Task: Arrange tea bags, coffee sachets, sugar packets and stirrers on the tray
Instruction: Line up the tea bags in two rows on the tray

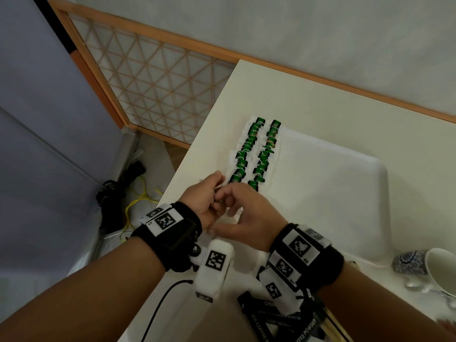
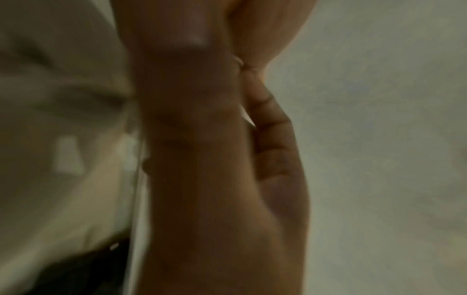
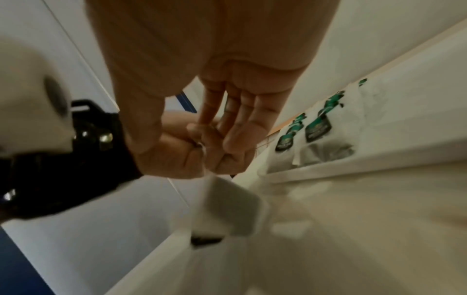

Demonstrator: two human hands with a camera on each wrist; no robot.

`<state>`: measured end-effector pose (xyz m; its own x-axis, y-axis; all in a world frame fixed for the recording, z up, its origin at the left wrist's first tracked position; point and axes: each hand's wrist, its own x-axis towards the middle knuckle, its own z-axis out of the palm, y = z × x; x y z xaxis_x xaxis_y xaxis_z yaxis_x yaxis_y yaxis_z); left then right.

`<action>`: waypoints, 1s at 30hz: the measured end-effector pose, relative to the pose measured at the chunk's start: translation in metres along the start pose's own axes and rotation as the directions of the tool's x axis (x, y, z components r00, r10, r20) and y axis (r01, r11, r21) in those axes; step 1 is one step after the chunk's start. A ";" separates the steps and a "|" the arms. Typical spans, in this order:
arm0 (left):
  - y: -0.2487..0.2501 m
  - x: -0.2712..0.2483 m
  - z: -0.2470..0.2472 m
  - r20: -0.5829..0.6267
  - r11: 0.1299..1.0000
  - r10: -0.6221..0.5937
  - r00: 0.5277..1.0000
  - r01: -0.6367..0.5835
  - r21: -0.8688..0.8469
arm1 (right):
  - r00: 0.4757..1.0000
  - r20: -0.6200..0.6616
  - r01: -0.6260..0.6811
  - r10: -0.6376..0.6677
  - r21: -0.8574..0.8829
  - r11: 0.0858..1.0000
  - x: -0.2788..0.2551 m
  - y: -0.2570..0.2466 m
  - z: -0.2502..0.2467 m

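We see both hands meeting just short of the near left corner of the white tray (image 1: 345,218), above the white table (image 1: 283,95). The left hand (image 1: 204,198) has its fingers curled inward, the tips turned toward the right hand (image 1: 244,218). The right hand's fingers are bent at the knuckles, with the thumb lying below them along the table side. In the right wrist view a pale tea bag (image 3: 232,207) hangs directly beneath the spot where the fingertips (image 3: 227,143) of the right hand press against the left hand's curled fingers; the picture is blurred, so we cannot tell which hand has hold of its string, or whether both do. The left wrist view shows only the underside of the hand, out of focus, with a thin pale sliver between thumb and fingers that we cannot identify.

Just beyond the fingertips, two rows of tea bags (image 1: 256,154) with green tags lie on the left part of the tray, running away from the hands; the nearest green tags sit right beside the right hand's knuckles. Behind the right wrist, toward the body, black coffee sachets (image 1: 278,322) lie in a loose heap on the table, with pale wooden stirrers (image 1: 335,327) just beside them. Well off to the right of the hands stands a white cup (image 1: 441,270) beside a blue-patterned piece of crockery (image 1: 409,262).
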<state>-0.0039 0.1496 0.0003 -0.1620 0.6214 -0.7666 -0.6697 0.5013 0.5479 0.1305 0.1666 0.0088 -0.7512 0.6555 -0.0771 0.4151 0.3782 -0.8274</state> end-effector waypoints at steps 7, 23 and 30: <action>0.001 -0.005 -0.004 0.010 0.999 0.049 0.999 -0.049 -0.010 | 0.999 -0.028 0.020 -0.020 -0.016 1.000 -0.002 0.009 0.009; 0.012 -0.018 -0.049 -0.071 0.991 0.129 0.989 -0.126 0.054 | 0.944 0.249 -0.054 0.217 -0.533 0.845 0.005 0.001 0.031; 0.010 -0.021 -0.050 -0.062 0.983 0.156 0.986 -0.149 0.105 | 0.951 0.145 -0.198 0.274 -0.394 0.897 0.016 0.004 0.017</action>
<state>-0.0438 0.1118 0.0050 -0.3092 0.6536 -0.6908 -0.5584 0.4631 0.6882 0.1112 0.1670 -0.0050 -0.6751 0.6318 -0.3809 0.7238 0.4672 -0.5079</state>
